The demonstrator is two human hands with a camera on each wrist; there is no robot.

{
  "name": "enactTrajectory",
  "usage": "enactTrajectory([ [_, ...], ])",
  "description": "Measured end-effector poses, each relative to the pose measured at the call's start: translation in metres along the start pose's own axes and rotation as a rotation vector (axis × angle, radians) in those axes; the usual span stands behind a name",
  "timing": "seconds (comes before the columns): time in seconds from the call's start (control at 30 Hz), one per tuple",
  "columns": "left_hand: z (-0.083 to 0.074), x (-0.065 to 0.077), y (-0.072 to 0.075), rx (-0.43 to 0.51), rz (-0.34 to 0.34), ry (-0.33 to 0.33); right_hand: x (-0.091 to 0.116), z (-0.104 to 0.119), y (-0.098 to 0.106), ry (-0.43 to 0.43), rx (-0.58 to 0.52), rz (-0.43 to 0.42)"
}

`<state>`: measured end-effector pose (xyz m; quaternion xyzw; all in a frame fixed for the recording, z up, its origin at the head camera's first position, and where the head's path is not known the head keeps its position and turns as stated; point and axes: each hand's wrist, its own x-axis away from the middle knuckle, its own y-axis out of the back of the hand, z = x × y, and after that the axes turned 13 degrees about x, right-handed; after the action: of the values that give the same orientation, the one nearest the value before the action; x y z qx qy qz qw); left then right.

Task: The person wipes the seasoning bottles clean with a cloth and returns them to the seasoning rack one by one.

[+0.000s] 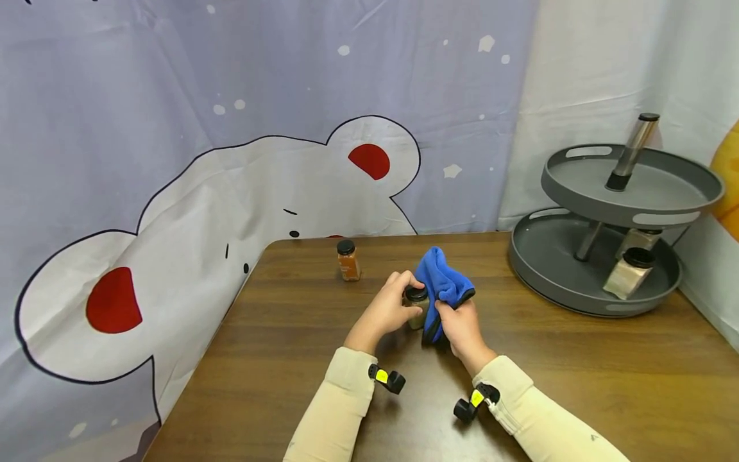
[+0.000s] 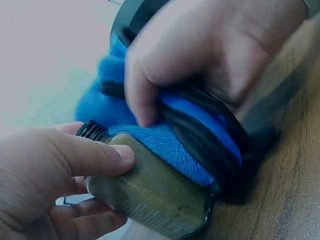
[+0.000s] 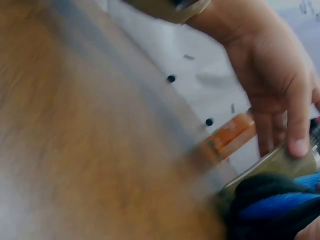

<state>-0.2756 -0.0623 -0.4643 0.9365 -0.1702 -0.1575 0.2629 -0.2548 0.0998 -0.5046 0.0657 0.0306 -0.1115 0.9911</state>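
My left hand (image 1: pixel 390 307) grips a spice jar (image 2: pixel 155 190) near its black lid, thumb on one face and fingers round the other side. The jar is clear, with greenish-brown powder inside and pale print on one side. In my right hand (image 1: pixel 462 326) is a blue cloth (image 1: pixel 441 279) with black edging, bunched up and pressed against the jar's side. The left wrist view shows the right thumb and fingers curled over the folded cloth (image 2: pixel 165 145). In the right wrist view the left hand (image 3: pixel 280 85) holds the jar's upper part, while the cloth covers its lower part.
An orange-brown spice jar (image 1: pixel 349 262) with a black lid stands at the table's back. To the right is a grey two-tier round tray (image 1: pixel 519 250); its lower tier holds two black-lidded jars, the nearer jar (image 1: pixel 626 276) tilted. A patterned curtain (image 1: pixel 260 186) hangs behind the wooden table (image 1: pixel 277 359).
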Motion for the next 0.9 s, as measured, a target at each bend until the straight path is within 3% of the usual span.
enactTrajectory([
  [0.1,-0.001,0.0,0.001,-0.002,0.004,0.002,-0.001,-0.003,0.0,-0.033,0.018,0.017],
  [0.23,-0.002,0.0,0.003,-0.003,0.004,0.006,-0.005,0.004,0.004,-0.08,-0.047,0.038],
  [0.4,0.0,-0.001,0.003,0.004,0.011,0.011,-0.013,0.02,0.018,-0.131,-0.172,0.003],
  [0.53,-0.001,0.001,0.001,0.025,0.0,0.06,-0.021,0.031,0.034,-0.124,-0.322,-0.062],
  [0.7,-0.014,0.005,-0.01,0.007,-0.126,0.157,-0.024,0.043,0.046,-0.095,-0.412,-0.09],
  [0.9,-0.026,0.006,-0.036,-0.128,-0.284,0.179,-0.023,0.05,0.05,-0.079,-0.438,-0.094],
])
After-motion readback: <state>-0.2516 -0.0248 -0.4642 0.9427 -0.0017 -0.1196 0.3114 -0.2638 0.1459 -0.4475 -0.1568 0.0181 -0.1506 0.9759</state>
